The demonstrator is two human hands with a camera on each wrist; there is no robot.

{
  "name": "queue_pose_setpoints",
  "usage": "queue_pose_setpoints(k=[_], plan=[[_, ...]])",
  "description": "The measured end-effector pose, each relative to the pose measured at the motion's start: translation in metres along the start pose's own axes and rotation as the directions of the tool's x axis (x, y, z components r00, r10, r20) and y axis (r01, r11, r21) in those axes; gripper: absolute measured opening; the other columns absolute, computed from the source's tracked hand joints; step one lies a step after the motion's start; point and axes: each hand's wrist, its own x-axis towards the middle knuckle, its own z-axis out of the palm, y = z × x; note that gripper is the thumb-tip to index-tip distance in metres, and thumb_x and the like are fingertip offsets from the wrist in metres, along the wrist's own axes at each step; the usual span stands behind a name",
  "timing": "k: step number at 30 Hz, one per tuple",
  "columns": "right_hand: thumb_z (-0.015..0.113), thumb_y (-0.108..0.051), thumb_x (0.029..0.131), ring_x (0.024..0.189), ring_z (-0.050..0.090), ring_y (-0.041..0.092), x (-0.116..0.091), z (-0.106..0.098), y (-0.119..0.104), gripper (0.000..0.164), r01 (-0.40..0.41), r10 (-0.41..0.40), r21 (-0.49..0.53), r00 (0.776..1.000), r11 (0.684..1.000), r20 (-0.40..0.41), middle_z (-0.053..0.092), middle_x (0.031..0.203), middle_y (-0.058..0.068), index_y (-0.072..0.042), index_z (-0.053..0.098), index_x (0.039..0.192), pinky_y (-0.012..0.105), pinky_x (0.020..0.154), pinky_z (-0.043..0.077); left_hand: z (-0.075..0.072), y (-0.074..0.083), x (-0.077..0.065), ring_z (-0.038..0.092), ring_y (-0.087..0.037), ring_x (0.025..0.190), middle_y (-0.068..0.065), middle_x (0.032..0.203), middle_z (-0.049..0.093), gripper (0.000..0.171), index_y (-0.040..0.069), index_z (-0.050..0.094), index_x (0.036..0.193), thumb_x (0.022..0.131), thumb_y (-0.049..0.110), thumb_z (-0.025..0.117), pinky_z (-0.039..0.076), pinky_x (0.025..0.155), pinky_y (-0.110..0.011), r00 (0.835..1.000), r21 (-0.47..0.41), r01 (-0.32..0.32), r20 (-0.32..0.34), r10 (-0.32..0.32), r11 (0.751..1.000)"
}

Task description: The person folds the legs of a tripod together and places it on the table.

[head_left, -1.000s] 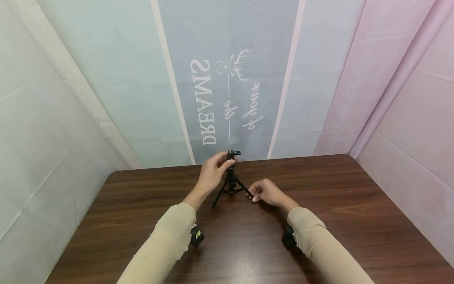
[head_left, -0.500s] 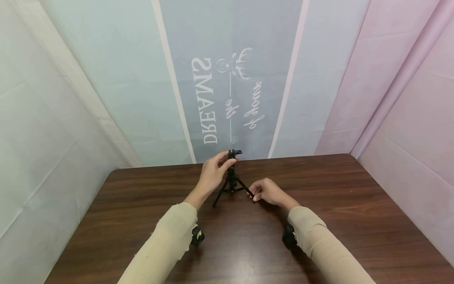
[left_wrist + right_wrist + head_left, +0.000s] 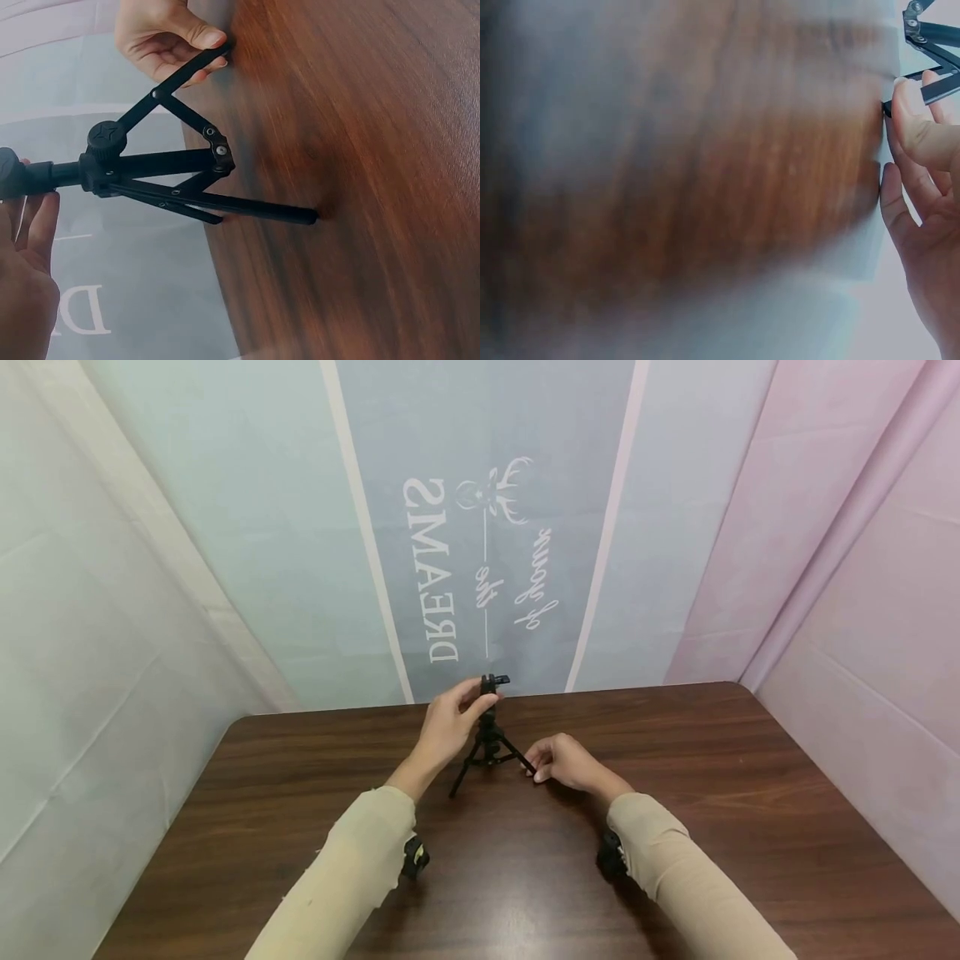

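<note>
A small black tripod (image 3: 489,737) stands upright near the back of the table with its legs spread. My left hand (image 3: 448,720) grips its upper column just below the head, thumb on the near side. My right hand (image 3: 566,765) pinches the lower end of the right leg between thumb and fingers. In the left wrist view the tripod (image 3: 161,163) shows hinged braces, a round knob and the other legs reaching toward the wood. The right wrist view has the right thumb (image 3: 922,131) pressed along the foot of the leg (image 3: 939,88).
The dark wood table (image 3: 510,877) has its back edge right behind the tripod. A printed cloth backdrop (image 3: 480,527) hangs beyond it, with pale cloth walls (image 3: 112,652) at both sides. Each wrist wears a small black camera (image 3: 415,857).
</note>
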Motion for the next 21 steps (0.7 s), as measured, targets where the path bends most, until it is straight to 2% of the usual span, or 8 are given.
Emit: queue_pose_setpoints(k=[5, 9, 16, 21], plan=[[0.076, 0.006, 0.082, 0.076, 0.064, 0.013, 0.001, -0.002, -0.004, 0.016, -0.008, 0.008, -0.03, 1.0, 1.0, 0.01, 0.07, 0.083, 0.001, -0.001, 0.073, 0.096, 0.03, 0.07, 0.055, -0.007, 0.006, 0.005, 0.066, -0.017, 0.105, -0.002, 0.115, 0.071, 0.036, 0.012, 0.066, 0.127, 0.098, 0.033, 0.062, 0.053, 0.09, -0.04, 0.999, 0.019, -0.009, 0.05, 0.008, 1.0], [0.076, 0.005, 0.082, 0.077, 0.064, 0.013, -0.001, -0.003, -0.006, 0.016, -0.028, 0.028, -0.029, 0.999, 0.999, 0.021, 0.068, 0.084, 0.001, -0.001, 0.073, 0.097, 0.031, 0.071, 0.055, -0.011, 0.013, 0.009, 0.067, -0.02, 0.103, -0.004, 0.116, 0.07, 0.031, 0.01, 0.069, 0.122, 0.098, 0.029, 0.065, 0.055, 0.086, -0.04, 0.997, 0.061, 0.021, 0.078, -0.026, 0.998], [0.077, 0.003, 0.082, 0.078, 0.064, 0.014, -0.005, -0.003, -0.003, 0.017, -0.007, 0.007, -0.015, 1.0, 1.0, 0.027, 0.068, 0.086, 0.002, -0.001, 0.072, 0.098, 0.031, 0.072, 0.055, -0.012, 0.026, 0.01, 0.066, -0.025, 0.109, -0.008, 0.123, 0.067, 0.039, 0.009, 0.067, 0.126, 0.094, 0.031, 0.071, 0.055, 0.087, -0.041, 0.996, 0.158, 0.068, 0.051, -0.077, 0.985], [0.077, 0.003, 0.082, 0.08, 0.064, 0.015, -0.008, -0.003, 0.0, 0.019, 0.012, -0.012, 0.001, 0.999, 1.0, 0.031, 0.067, 0.088, 0.003, 0.0, 0.071, 0.1, 0.031, 0.072, 0.055, -0.008, 0.028, 0.009, 0.067, -0.022, 0.106, -0.007, 0.121, 0.068, 0.046, 0.01, 0.066, 0.128, 0.09, 0.035, 0.074, 0.056, 0.083, -0.039, 0.998, 0.196, 0.061, 0.013, -0.065, 0.979]])
